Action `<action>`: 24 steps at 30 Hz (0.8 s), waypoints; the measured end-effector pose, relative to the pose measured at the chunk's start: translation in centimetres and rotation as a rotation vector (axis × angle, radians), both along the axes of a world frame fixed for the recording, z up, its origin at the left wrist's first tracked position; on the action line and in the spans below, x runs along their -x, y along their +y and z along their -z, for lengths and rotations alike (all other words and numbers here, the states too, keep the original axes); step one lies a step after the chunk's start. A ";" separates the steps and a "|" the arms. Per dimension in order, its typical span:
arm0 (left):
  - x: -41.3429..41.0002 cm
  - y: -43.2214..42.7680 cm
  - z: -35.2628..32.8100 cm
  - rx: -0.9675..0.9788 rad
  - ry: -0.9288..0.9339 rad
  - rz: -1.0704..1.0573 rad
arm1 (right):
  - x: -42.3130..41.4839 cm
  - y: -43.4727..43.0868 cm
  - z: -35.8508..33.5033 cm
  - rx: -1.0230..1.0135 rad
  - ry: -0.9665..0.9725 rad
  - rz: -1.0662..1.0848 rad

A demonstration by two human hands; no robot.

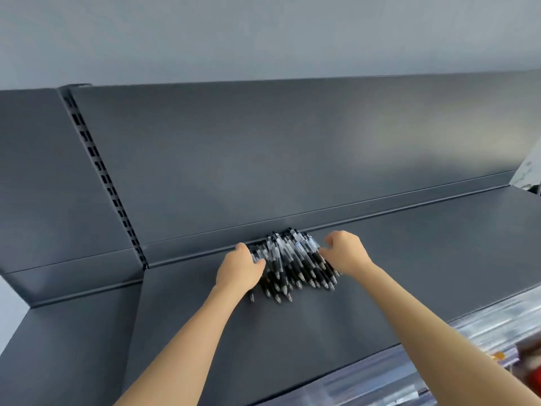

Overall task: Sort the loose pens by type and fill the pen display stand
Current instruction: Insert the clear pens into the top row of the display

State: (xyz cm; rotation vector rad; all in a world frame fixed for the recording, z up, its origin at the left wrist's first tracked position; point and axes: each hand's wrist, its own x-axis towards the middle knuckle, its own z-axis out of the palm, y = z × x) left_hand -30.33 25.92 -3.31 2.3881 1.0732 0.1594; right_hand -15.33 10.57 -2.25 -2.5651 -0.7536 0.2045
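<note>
A heap of black-and-clear pens (pixel 294 263) lies on the dark grey shelf (pixel 380 259), against its back ledge, with the tips pointing toward me. My left hand (pixel 238 268) is at the heap's left edge and grips some of the pens; its fingertips are hidden among them. My right hand (pixel 345 252) is at the heap's right edge. Its fingers are loosely bent and touch the outer pens, with the thumb raised. No display stand shows plainly.
A slotted upright (pixel 99 174) divides the grey back panel (pixel 263 159) at the left. Blurred clear plastic compartments (pixel 439 373) run along under the shelf's front edge at the lower right, with something red and orange (pixel 527 373) beside them.
</note>
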 end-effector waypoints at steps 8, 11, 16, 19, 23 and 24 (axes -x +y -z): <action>-3.2 -0.4 -0.7 0.295 -0.008 -0.217 | -3.4 1.6 1.3 0.049 0.145 -0.101; -3.8 -0.6 -0.4 0.339 -0.027 -0.253 | -4.2 2.1 1.2 0.045 0.223 -0.105; -4.7 -0.8 0.4 0.467 -0.117 -0.333 | -4.7 2.2 0.9 0.063 0.320 -0.093; -4.6 -0.6 1.2 0.540 -0.168 -0.363 | -4.9 2.1 1.2 0.031 0.385 -0.071; -4.1 0.1 2.0 0.629 -0.215 -0.376 | -5.2 1.7 1.1 0.007 0.475 -0.072; -4.0 0.2 2.0 0.630 -0.202 -0.368 | -5.2 1.7 1.0 0.015 0.489 -0.081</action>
